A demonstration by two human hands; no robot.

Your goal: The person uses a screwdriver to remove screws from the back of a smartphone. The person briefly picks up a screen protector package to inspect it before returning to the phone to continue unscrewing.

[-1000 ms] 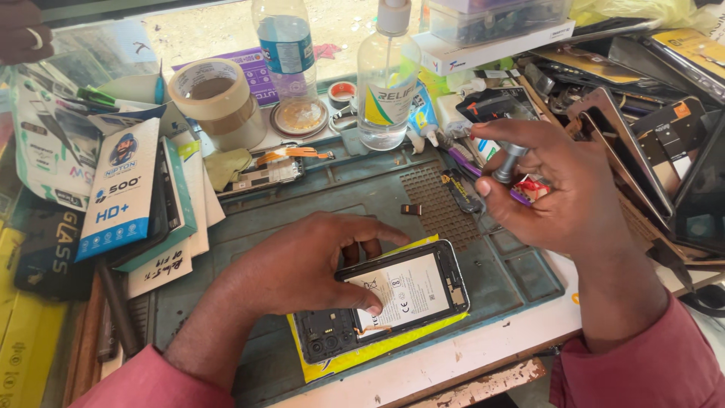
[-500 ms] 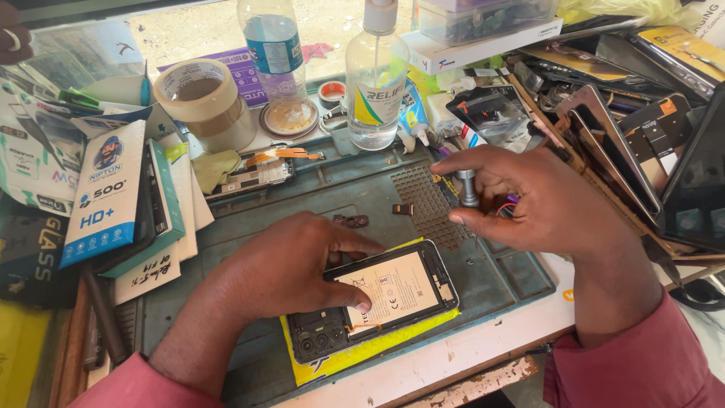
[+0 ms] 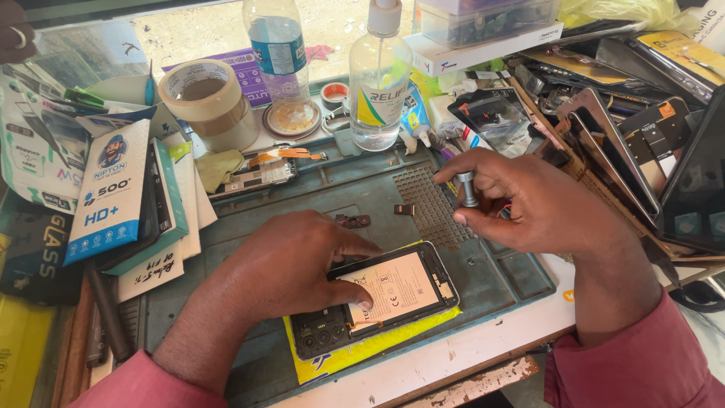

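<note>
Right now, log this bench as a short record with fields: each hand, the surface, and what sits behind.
left hand: fingers pressed on an opened phone, back cover off, battery showing
under phone: yellow sheet
right hand: pinching a small metal-tipped tool, raised above the mat
surface: grey-green work mat
behind: tape roll, two clear bottles
right side: pile of phone screens
</note>
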